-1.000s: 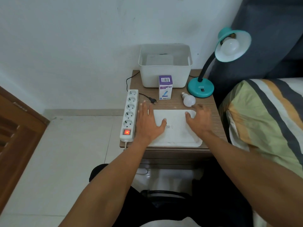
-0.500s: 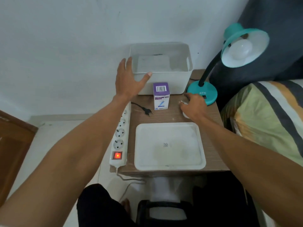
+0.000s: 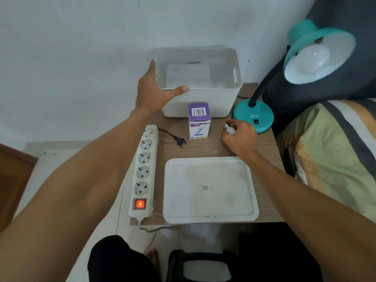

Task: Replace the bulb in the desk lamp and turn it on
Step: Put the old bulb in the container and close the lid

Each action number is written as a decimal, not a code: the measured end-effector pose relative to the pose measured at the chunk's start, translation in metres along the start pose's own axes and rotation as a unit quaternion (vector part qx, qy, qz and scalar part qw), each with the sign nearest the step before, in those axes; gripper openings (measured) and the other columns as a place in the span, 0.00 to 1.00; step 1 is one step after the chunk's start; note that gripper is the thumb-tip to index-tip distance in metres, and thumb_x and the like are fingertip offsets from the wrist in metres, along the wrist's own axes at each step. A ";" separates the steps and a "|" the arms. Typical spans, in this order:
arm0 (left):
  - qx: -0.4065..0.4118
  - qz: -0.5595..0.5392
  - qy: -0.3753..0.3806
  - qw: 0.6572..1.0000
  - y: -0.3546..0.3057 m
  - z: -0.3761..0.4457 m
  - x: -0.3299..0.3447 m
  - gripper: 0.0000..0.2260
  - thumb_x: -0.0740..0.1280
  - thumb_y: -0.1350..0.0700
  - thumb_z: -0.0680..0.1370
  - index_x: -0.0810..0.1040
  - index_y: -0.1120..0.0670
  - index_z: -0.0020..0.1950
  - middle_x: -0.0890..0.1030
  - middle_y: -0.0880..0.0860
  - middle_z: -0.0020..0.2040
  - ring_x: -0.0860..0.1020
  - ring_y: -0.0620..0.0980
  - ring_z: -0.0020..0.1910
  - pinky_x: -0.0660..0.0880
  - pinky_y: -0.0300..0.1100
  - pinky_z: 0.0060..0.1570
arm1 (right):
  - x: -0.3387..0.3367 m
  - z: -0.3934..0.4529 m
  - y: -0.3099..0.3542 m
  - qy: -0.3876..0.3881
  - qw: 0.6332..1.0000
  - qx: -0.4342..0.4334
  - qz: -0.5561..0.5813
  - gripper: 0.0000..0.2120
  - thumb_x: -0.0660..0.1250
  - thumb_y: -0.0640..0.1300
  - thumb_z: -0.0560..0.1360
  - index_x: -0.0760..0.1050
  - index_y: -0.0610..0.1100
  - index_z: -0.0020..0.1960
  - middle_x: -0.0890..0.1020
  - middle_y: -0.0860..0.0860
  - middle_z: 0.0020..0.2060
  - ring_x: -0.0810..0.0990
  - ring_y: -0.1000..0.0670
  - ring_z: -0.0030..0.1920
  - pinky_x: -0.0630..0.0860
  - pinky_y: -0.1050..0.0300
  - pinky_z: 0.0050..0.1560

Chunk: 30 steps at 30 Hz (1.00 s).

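Note:
A teal desk lamp [image 3: 253, 115] stands at the table's back right, its shade [image 3: 317, 55] holding a white bulb [image 3: 311, 59]. My right hand [image 3: 241, 137] is closed around a loose white bulb [image 3: 229, 129] lying on the table in front of the lamp base; only its metal screw end and a bit of glass show. My left hand [image 3: 154, 90] grips the front left corner of a white bin [image 3: 203, 102], thumb along its rim. A purple-and-white bulb box [image 3: 199, 121] stands in front of the bin. The lamp's black plug [image 3: 180, 141] lies unplugged beside the power strip [image 3: 144, 171].
The power strip's switch [image 3: 140, 204] glows red. A white tray [image 3: 209, 190] lies at the table's front. Another bulb [image 3: 219, 85] rests inside the bin. A bed with a striped cover [image 3: 335, 151] borders the table on the right; a wall is behind.
Both hands left the tray and moved back: the left one went to the bin's corner, the right one closed on the loose bulb. The head camera moved closer and lower.

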<state>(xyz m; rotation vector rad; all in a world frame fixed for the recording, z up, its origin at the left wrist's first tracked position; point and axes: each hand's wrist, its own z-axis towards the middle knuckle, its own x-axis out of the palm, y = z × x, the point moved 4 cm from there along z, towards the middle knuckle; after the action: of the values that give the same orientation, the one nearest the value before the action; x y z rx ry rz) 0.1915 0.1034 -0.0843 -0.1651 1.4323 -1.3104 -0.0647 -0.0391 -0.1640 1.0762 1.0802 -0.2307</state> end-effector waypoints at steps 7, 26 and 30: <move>-0.012 -0.013 0.011 1.000 -0.005 -0.006 0.003 0.53 0.78 0.28 0.63 0.63 0.53 0.79 0.76 0.47 0.68 0.74 0.43 0.63 0.75 0.41 0.65 | -0.053 0.007 0.070 -0.095 0.973 -0.171 0.125 0.19 0.70 0.46 0.71 0.80 0.45 0.61 0.85 0.50 0.50 0.81 0.54 0.47 0.81 0.57 0.49; -0.010 -0.010 -0.020 1.000 -0.012 -0.012 0.002 0.46 0.77 0.27 0.61 0.68 0.49 0.71 0.80 0.45 0.60 0.80 0.47 0.57 0.81 0.47 0.55 | -0.022 0.107 0.138 -0.009 0.993 -0.097 0.073 0.21 0.71 0.46 0.72 0.80 0.50 0.65 0.85 0.49 0.56 0.82 0.49 0.55 0.78 0.56 0.55; -0.004 0.001 -0.026 1.000 -0.011 -0.013 0.003 0.47 0.77 0.27 0.61 0.68 0.50 0.71 0.79 0.44 0.58 0.79 0.46 0.56 0.81 0.46 0.53 | -0.014 0.111 0.138 0.031 0.994 -0.095 0.040 0.21 0.72 0.47 0.70 0.80 0.51 0.63 0.84 0.47 0.56 0.82 0.46 0.55 0.79 0.52 0.54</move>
<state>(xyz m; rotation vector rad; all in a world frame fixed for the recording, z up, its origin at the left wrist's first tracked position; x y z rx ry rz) 0.1747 0.1055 -0.0813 -0.2017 1.3928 -1.2894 0.0807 -0.0626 -0.0646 0.9584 1.0891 -0.0309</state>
